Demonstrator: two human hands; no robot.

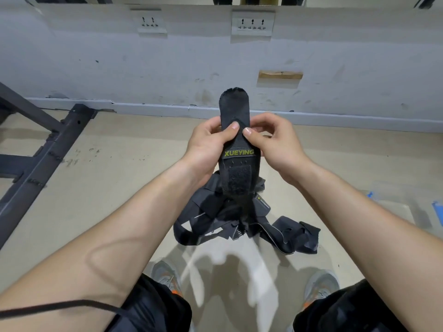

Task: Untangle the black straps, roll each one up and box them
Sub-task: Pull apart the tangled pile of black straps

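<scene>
Both my grips, left hand (206, 140) and right hand (273, 142), pinch one black strap (236, 109) upright, I think to begin rolling it above the tangled pile (227, 219).

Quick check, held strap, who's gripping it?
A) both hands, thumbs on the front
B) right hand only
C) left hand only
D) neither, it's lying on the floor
A: the left hand and right hand both pinch the upright black strap, thumbs pressed on its front just above the XUEYING label, while the other straps lie tangled on the floor below.
</scene>
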